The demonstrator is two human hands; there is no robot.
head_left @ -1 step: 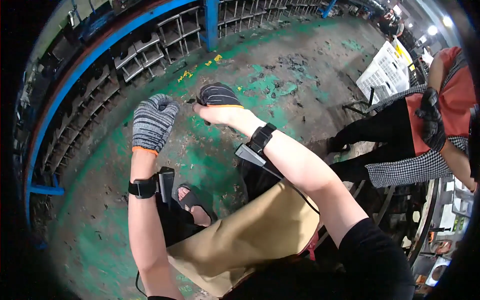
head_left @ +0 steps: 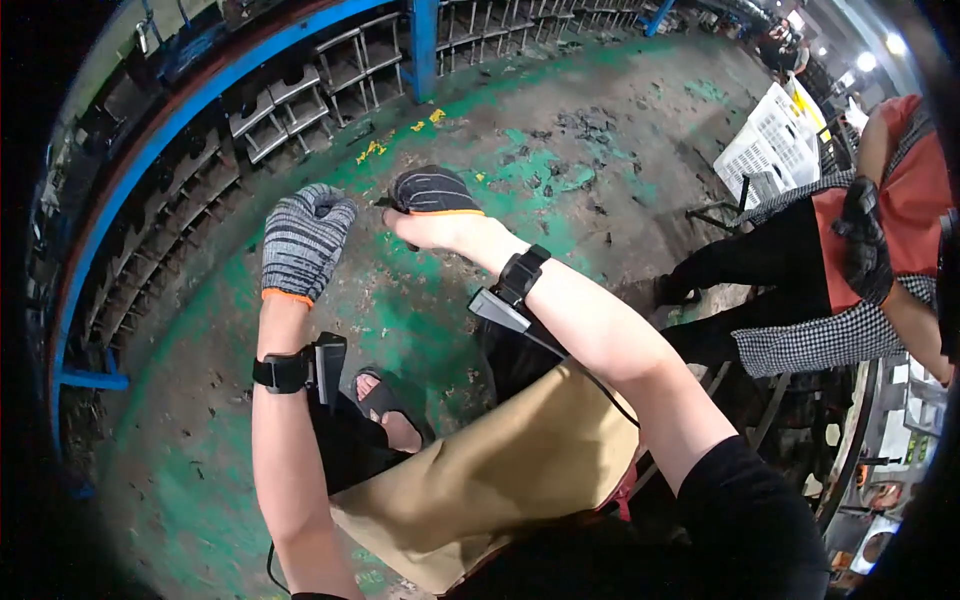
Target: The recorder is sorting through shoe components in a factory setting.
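My left hand (head_left: 305, 240) wears a grey and black striped knit glove with an orange hem. Its fingers are curled in, and whatever they may hold is hidden. Across a small gap, my right hand (head_left: 435, 195) bends inward at the wrist. A dark glove with thin pale lines and an orange edge covers its knuckles, while skin shows bare below that edge. The right fingers look curled under, mostly out of sight. Both hands are raised in front of me above the floor. Each forearm carries a black strap with a small box: the left strap (head_left: 283, 372) and the right strap (head_left: 521, 275).
A tan apron (head_left: 500, 470) covers my lap, with my sandalled foot (head_left: 388, 408) below. Blue-framed racks (head_left: 424, 50) curve along the left and back over the worn green floor (head_left: 370, 290). At right stands a gloved person (head_left: 880, 210), near white crates (head_left: 770, 140).
Both my hands have shifted very slightly to the left and upward. Their shape is the same.
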